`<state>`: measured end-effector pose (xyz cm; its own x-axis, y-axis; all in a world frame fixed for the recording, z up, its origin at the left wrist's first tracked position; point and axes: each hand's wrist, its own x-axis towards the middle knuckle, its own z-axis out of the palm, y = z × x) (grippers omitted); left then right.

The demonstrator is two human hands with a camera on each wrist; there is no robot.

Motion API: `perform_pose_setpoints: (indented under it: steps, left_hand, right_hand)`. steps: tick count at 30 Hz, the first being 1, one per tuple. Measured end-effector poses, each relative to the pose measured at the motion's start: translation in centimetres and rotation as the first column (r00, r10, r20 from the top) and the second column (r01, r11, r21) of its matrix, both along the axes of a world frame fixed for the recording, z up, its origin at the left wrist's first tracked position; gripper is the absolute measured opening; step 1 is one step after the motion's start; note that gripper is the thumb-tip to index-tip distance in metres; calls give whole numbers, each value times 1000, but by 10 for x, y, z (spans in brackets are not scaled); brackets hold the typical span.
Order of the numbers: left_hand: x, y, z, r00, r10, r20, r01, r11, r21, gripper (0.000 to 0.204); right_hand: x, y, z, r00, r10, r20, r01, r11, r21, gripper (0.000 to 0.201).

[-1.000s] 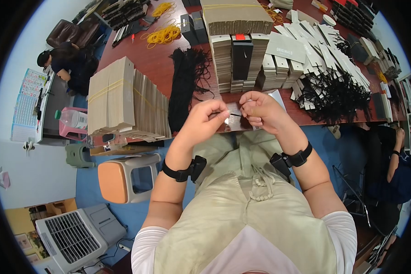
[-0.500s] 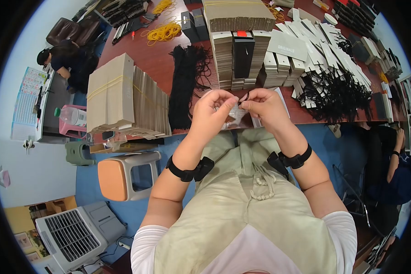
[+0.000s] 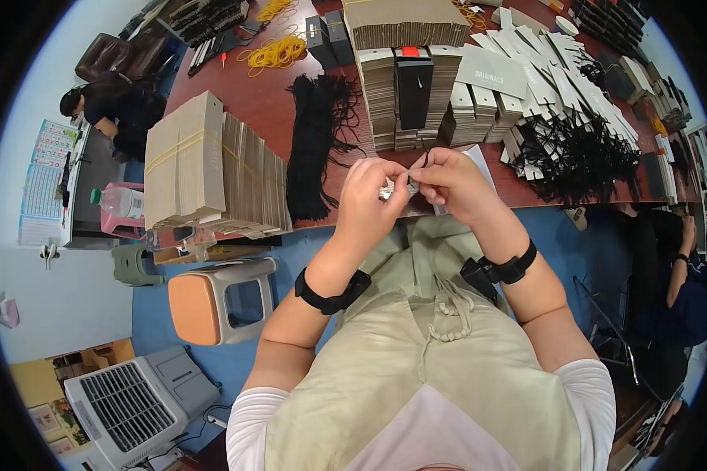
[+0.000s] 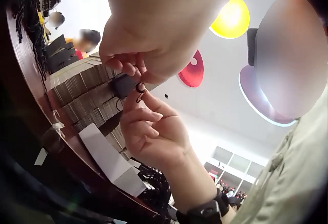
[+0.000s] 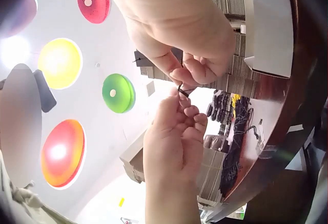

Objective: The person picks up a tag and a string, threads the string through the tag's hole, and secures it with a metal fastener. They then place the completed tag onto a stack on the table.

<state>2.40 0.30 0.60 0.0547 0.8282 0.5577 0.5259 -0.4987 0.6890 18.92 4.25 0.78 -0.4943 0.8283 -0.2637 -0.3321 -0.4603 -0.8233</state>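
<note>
Both the left hand [image 3: 369,195] and right hand [image 3: 454,187] are pinching a thin, looped black cord [image 5: 183,91] at the fingertips, over the near edge of the shiny reddish surface [image 3: 258,104]. Rubber-banded card stacks [image 3: 182,161] crowd the left, with a limp, stringy black bundle [image 3: 310,149] beside them. Straight ahead, a tall card pile [image 3: 378,94] and a slim dark box [image 3: 414,94] kinda block things. Tangled black strings [image 3: 585,161] sprawl over flat white tags [image 3: 562,82] to the right. Clear bottle [image 3: 124,202] off left, can't tell what's inside.

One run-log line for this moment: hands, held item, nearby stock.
left hand: pinching black cord | right hand: pinching same cord | left side: banded card stack, black cord bundle | right side: tangled black cords
</note>
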Motion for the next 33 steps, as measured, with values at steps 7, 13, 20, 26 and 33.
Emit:
perform_pose_setpoints:
  steps: [7, 13, 20, 26, 33]
  left_hand:
    - [-3, -1, 3, 997, -75, 35, 74, 997, 21, 14]
    - [-7, -3, -5, 949, -75, 307, 148, 964, -221, 20]
    - [-7, -2, -10, 937, -7, 348, 136, 928, -346, 11]
    - [3, -1, -3, 967, -17, 255, 84, 964, -253, 9]
    - [-3, 3, -2, 681, 25, 732, 442, 782, -439, 16]
  right_hand:
    - [3, 5, -4, 997, 5, -79, -11, 998, -70, 11]
    - [3, 5, -6, 993, -27, -113, 22, 999, -45, 13]
    - [-5, -3, -11, 984, -179, 21, 164, 937, 310, 10]
    - [-19, -19, 2, 786, -568, 245, 183, 592, 785, 7]
    - [-11, -12, -7, 905, -387, 177, 193, 744, 639, 6]
